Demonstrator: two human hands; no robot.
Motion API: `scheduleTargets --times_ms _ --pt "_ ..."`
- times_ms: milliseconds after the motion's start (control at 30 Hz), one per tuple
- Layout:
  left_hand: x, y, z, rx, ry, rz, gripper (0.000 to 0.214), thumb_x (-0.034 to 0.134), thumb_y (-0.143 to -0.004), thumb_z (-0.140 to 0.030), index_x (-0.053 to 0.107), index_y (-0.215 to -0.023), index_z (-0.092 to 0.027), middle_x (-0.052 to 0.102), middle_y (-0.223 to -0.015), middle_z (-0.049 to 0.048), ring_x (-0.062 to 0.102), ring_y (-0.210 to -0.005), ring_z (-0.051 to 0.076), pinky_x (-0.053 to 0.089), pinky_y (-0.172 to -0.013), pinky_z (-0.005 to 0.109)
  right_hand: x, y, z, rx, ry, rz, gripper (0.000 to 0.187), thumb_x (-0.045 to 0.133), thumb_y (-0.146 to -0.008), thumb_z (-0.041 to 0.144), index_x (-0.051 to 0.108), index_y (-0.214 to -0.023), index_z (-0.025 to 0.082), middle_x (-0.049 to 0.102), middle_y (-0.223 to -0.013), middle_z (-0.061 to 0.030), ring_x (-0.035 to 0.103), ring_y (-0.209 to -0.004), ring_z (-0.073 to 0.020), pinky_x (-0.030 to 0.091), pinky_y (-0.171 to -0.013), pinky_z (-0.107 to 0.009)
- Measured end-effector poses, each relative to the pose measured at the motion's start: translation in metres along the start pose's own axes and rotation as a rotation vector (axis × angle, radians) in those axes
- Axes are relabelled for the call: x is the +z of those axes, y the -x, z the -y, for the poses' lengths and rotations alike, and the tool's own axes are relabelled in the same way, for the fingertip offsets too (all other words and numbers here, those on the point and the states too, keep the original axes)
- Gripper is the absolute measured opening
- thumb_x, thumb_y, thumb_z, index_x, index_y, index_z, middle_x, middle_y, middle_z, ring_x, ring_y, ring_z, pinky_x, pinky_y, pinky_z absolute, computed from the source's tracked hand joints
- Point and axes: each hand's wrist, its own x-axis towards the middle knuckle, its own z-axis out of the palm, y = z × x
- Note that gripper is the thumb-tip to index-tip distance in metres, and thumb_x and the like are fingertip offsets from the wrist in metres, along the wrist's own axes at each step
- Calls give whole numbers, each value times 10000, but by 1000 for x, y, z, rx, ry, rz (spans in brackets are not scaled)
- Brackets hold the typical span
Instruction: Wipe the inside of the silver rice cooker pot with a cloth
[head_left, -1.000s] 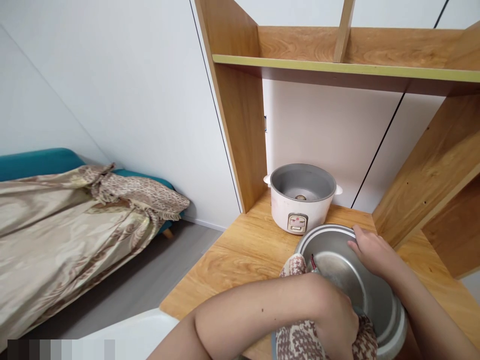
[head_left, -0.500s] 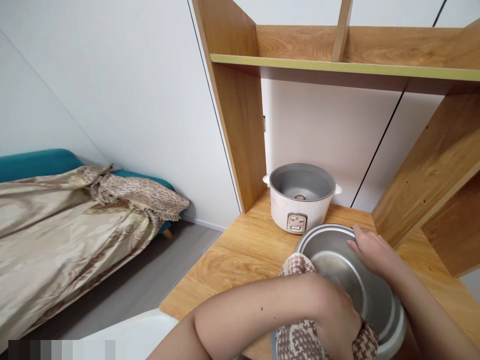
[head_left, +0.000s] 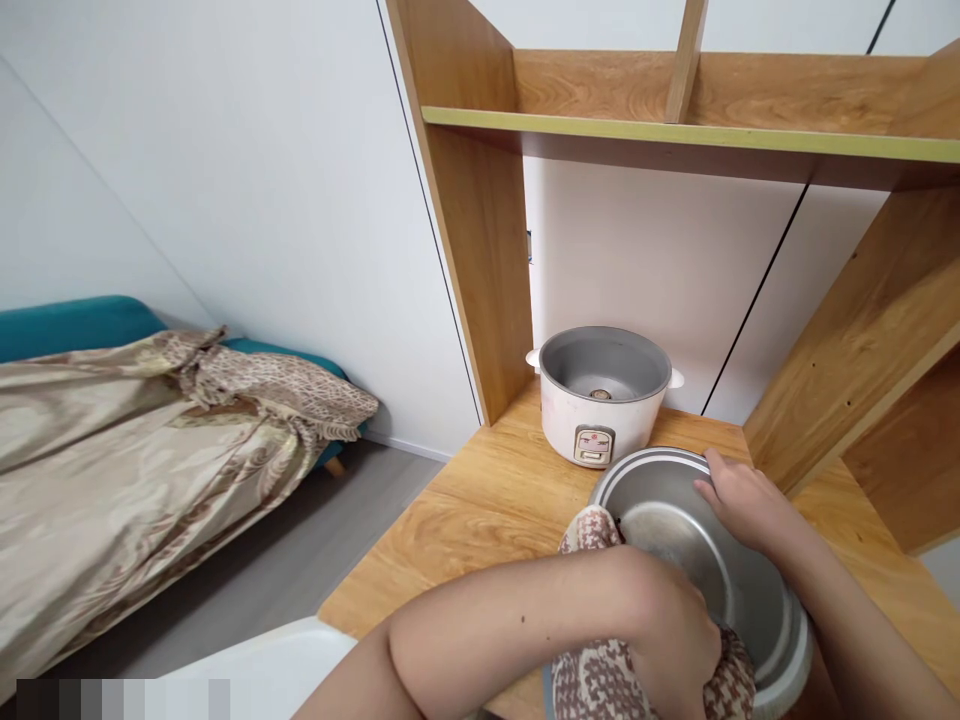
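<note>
Head view: rice cooker (head_left: pixel 604 395) stands behind pot (head_left: pixel 705 545), hands apart.

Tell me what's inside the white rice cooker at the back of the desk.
The rice cooker holds only its bare grey well and centre heating button. Its near inner wall is hidden by its rim.

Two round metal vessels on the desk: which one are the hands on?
The nearer silver metal inner pot: right hand grips its rim, left hand presses a brown patterned cloth against it. The white rice cooker body behind stands untouched.
</note>
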Motion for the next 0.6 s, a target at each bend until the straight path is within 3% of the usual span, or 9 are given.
scheduleTargets --times_ms 100,400,600 --pt "0 0 1 35 7 -30 485 609 -636 -392 687 -1006 -89 724 -852 126 629 -661 213 488 -593 311 0 0 0 -1 -1 -5 136 386 -984 283 453 -1003 166 668 -993 -145 651 -890 -315 326 -632 -334" --pt "1 0 1 16 37 5 672 613 -635 -450 635 -1170 -45 717 -898 156 627 -657 216 481 -576 314 2 1 -1 8 -5 -8 129 386 -984 292 444 -993 177 668 -965 -131 650 -881 -308 313 -623 -330" --pt "0 0 1 9 41 11 593 638 -628 -459 681 -1058 -53 705 -768 131 584 -541 190 464 -519 311 1 0 0 6 -9 -8 124 385 -982 293 442 -988 183 667 -952 -131 650 -872 -314 307 -613 -330"
